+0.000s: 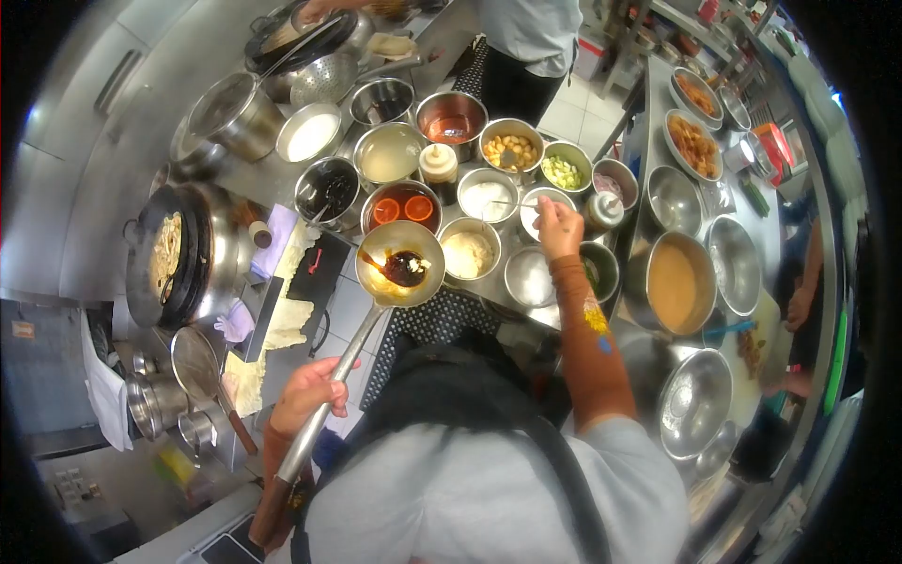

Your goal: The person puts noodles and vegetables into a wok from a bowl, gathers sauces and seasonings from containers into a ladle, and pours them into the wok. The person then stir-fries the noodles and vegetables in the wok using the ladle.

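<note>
My left hand [312, 395] is closed around the long metal handle of a ladle [387, 299]. The ladle's round bowl hangs in front of the pots and holds dark brown sauce [406, 269] with a few pale bits. My right hand [558, 227] is pinched on a thin-handled spoon [515, 204] above a container of white stuff. That spoon's tip points left toward a steel pot of white powder [487, 195]. Near the ladle stand a pot of red liquid with orange slices [402, 207] and a pot of pale minced stuff [470, 250].
Squeeze bottles [438, 164] stand among the pots. A wok [178, 254] with food sits at left, beside a strainer [197, 367]. On the right counter are a large pot of tan liquid [669, 282] and steel bowls [735, 263]. Another person [531, 38] stands across.
</note>
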A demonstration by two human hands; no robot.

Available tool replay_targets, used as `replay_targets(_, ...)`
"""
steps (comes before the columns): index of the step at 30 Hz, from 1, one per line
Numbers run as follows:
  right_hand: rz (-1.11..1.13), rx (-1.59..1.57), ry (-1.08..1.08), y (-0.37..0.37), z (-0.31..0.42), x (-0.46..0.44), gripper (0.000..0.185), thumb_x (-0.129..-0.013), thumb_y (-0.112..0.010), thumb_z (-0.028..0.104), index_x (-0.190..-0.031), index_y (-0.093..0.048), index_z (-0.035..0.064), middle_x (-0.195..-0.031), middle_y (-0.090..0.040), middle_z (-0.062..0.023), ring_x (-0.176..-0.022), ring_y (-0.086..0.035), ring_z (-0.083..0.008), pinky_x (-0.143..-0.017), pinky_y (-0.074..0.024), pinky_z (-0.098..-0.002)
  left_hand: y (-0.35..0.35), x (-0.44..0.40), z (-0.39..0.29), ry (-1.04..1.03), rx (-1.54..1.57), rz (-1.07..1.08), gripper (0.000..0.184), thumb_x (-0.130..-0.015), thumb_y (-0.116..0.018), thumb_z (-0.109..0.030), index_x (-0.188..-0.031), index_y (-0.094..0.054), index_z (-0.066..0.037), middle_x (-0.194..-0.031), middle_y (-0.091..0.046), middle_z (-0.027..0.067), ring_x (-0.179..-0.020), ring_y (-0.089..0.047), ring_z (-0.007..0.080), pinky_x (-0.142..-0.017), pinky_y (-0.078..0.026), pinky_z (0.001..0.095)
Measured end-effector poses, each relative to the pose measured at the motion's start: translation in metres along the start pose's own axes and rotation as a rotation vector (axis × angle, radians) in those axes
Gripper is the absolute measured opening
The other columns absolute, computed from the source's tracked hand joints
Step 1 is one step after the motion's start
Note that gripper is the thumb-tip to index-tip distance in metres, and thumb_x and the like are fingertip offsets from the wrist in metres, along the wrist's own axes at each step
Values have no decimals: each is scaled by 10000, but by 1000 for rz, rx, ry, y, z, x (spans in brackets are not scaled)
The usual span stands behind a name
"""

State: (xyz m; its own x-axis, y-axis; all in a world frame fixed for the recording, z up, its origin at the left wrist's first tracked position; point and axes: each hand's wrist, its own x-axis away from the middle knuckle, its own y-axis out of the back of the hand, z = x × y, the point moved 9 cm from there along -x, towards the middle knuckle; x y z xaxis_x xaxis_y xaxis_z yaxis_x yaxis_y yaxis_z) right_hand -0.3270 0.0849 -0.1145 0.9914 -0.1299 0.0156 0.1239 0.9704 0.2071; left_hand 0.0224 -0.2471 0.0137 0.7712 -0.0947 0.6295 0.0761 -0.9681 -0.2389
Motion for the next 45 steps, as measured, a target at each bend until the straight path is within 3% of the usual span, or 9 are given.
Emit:
replay_targets(11,99,-34,92,26,128,76,314,-987,-646,257,-825,-700,-6,-625,-628,-19,-522,-525,-70,-485,-404,-243,-13,-6,-8,13,-35,-12,563,-895,-589,-169,-1384,-483,88,-744,-552,13,-673,-546,97,-672,-500,255)
replay_targets(15,-270,461,456,83,120,65,266,-979,-631,242,-818,-699,42,-648,-642,-174,-547,-635,-311,-520,-483,-393,-17,-8,-11,14,-63,15,568,-892,-584,-167,-1390,-479,85,-731,-542,8,-663,-543,100,-669,-505,257)
replay_targets(22,-214,579,517,71,55,66,229,-958,-647,206,-792,-680,51,-667,-633,-198,-577,-620,-374,-551,-485,-438,-14,-7,-9,24,-61,25,596,-879,-586,-165,-1397,-458,102,-728,-554,12,-653,-552,106,-655,-509,266)
replay_targets(28,-262,293,140,96,3,57,322,-954,-654,236,-703,-661,34,-584,-617,-102,-478,-551,-206,-480,-420,-333,-13,-8,-8,22,-59,27,605,-877,-598,-166,-1392,-453,116,-728,-571,30,-651,-562,112,-650,-502,261)
replay_targets(31,-266,-216,-348,108,-48,55,314,-958,-642,233,-714,-662,35,-585,-598,-31,-469,-483,-110,-450,-363,-283,-15,-9,-8,31,-55,23,602,-874,-596,-160,-1390,-453,117,-724,-570,34,-648,-559,112,-650,-500,259)
replay_targets(35,-303,-377,-351,120,-17,72,242,-952,-647,199,-779,-665,31,-613,-599,-23,-473,-452,-71,-442,-325,-238,-18,-14,-10,28,-57,28,598,-873,-595,-160,-1387,-459,113,-722,-558,27,-647,-545,106,-649,-498,254)
replay_targets(38,-237,-351,-249,112,28,83,267,-970,-649,241,-803,-630,34,-610,-556,-9,-429,-384,-49,-379,-261,-228,-22,-16,-13,43,-89,17,592,-871,-599,-170,-1382,-474,102,-727,-545,18,-652,-535,101,-647,-495,252)
replay_targets(43,-18,16,124,59,126,122,261,-981,-637,222,-842,-710,13,-623,-635,-26,-526,-563,-78,-482,-423,-255,-29,-22,-17,41,-83,30,582,-869,-600,-177,-1376,-493,88,-738,-537,13,-660,-529,96,-643,-492,252)
replay_targets(45,-55,183,343,46,144,127,225,-957,-663,209,-880,-724,8,-636,-657,-84,-518,-608,-184,-516,-482,-318,-32,-22,-20,33,-80,35,583,-871,-597,-176,-1379,-490,89,-738,-538,14,-664,-531,95,-641,-492,253)
